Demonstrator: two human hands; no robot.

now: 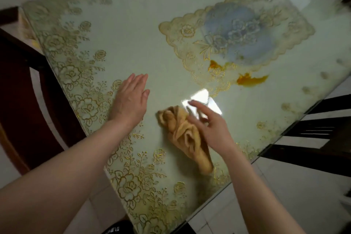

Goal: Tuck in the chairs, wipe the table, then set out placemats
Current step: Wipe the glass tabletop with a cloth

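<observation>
Now, both hands are over the table (133, 43). Left hand (131, 99) lies flat on the glass top, fingers straight and close together, thumb out to the side; it holds nothing. Right hand (209, 125) sits just to its right and a little nearer the person, fingers spread and loosely extended, not curled round anything.

Yellow cloth (182, 133) lies bunched directly under the right hand's palm and heel — its crumpled end sticks out toward the left hand, and its tail runs back beside the right wrist toward the table's near edge. Whether the palm presses the cloth or only rests lightly on it, cannot tell; the hand is slightly blurred.

Bright glare on the glass just beyond the right fingertips. Further out past that hand are two orange stains (250, 80), one touching the near border of a lace-edged placemat (237, 32) with a blue centre — the mat lies flat, well beyond both hands.

Gold floral pattern runs under the left hand and forearm. Dark chair (19, 81) stands outside the left forearm, by the table's edge; second chair (313, 135) stands outside the right forearm, close to that edge.
</observation>
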